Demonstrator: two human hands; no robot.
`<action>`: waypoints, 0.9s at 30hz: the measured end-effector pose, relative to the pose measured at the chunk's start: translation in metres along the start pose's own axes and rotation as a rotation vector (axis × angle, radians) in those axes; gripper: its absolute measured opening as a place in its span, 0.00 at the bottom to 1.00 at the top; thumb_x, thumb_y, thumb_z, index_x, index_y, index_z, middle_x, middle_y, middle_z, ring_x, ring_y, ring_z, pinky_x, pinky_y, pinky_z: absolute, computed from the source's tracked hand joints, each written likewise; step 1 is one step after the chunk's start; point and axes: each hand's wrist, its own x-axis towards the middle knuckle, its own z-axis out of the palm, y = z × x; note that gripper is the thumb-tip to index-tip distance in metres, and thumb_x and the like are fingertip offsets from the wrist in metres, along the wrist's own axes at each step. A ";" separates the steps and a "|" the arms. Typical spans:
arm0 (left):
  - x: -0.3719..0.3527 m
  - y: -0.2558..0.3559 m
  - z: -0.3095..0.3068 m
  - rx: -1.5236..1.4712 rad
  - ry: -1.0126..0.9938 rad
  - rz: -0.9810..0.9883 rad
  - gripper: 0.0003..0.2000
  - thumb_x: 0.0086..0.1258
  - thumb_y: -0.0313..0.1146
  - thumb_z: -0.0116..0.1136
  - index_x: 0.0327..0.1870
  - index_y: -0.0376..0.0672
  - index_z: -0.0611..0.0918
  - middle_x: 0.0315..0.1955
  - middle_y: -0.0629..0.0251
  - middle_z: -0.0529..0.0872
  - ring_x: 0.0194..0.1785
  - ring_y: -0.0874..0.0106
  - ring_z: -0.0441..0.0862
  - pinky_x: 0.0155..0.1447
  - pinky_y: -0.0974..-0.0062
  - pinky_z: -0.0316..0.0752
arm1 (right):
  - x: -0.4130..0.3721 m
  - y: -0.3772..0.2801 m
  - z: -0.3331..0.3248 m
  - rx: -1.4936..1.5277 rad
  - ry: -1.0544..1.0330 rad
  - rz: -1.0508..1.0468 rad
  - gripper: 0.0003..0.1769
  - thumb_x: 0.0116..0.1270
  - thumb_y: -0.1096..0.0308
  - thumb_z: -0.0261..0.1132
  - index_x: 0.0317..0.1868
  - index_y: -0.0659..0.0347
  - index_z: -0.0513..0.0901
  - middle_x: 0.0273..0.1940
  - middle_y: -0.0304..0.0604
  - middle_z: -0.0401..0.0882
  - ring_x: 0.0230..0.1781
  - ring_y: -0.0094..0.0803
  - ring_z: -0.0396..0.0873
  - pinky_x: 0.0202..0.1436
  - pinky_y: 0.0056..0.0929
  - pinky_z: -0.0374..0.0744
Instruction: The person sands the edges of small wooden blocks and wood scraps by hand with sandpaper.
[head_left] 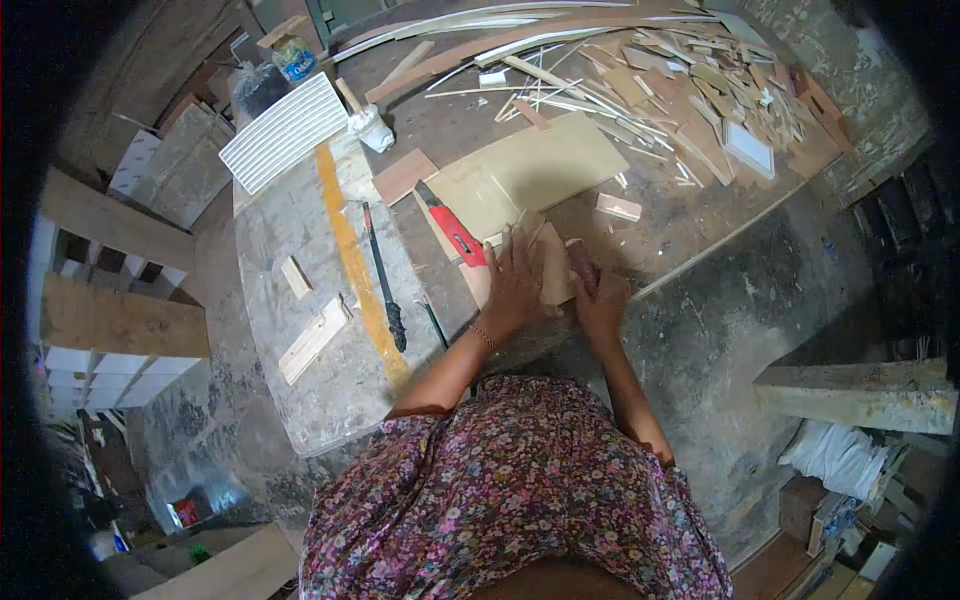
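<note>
My left hand (516, 272) lies with fingers spread on a small light wooden piece (555, 262) near the table's front edge. Close to its right, my right hand (600, 298) is closed round a brownish object (580, 262) that I cannot make out clearly; its tip is beside the wooden piece. A red-handled cutter (455, 232) lies just left of my left fingers, partly over a tan board (540, 165). A small reddish-brown board (406, 176) touches that board's left side.
Wood scraps (700, 90) and thin strips (560, 95) crowd the back right. On the left are a white louvred panel (284, 132), a dark rod (380, 270), a wood block (314, 340) and a glue-smeared white container (371, 130). A concrete ledge (860, 397) stands at right.
</note>
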 end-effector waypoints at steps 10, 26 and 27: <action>-0.007 0.007 0.001 -0.069 -0.129 0.069 0.40 0.50 0.53 0.60 0.60 0.32 0.66 0.66 0.43 0.50 0.71 0.48 0.40 0.64 0.36 0.39 | 0.006 0.009 0.010 -0.025 0.067 0.057 0.26 0.57 0.58 0.63 0.50 0.69 0.71 0.39 0.56 0.77 0.39 0.46 0.76 0.44 0.38 0.73; 0.018 -0.002 -0.078 -0.227 -0.059 0.076 0.25 0.59 0.42 0.56 0.54 0.36 0.70 0.46 0.52 0.75 0.55 0.55 0.70 0.54 0.56 0.66 | 0.010 -0.057 -0.028 0.498 0.068 0.124 0.23 0.62 0.56 0.61 0.48 0.67 0.76 0.36 0.48 0.79 0.37 0.34 0.77 0.44 0.31 0.73; 0.020 -0.003 -0.081 -0.201 -0.066 0.082 0.23 0.59 0.39 0.55 0.52 0.35 0.70 0.42 0.51 0.76 0.50 0.56 0.73 0.51 0.59 0.68 | 0.008 -0.064 -0.031 0.522 0.035 0.131 0.22 0.63 0.56 0.61 0.48 0.66 0.76 0.36 0.47 0.79 0.37 0.34 0.77 0.44 0.30 0.73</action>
